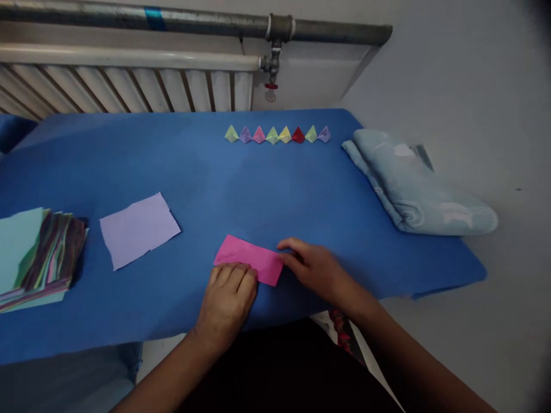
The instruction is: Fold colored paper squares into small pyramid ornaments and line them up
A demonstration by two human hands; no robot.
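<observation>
A bright pink sheet of paper, folded into a long strip, lies on the blue-covered table in front of me. My left hand rests on its lower left edge, fingers curled and close together, holding it against the surface. At the strip's right end, the thumb and index finger of my right hand meet the edge in a loose pinch. The remaining fingers of that hand are partly hidden.
Left of the strip lies a lilac paper sheet, beyond it a stack of coloured paper. Several small folded paper pieces form a row near the back. A folded light blue blanket sits at right; a radiator stands behind.
</observation>
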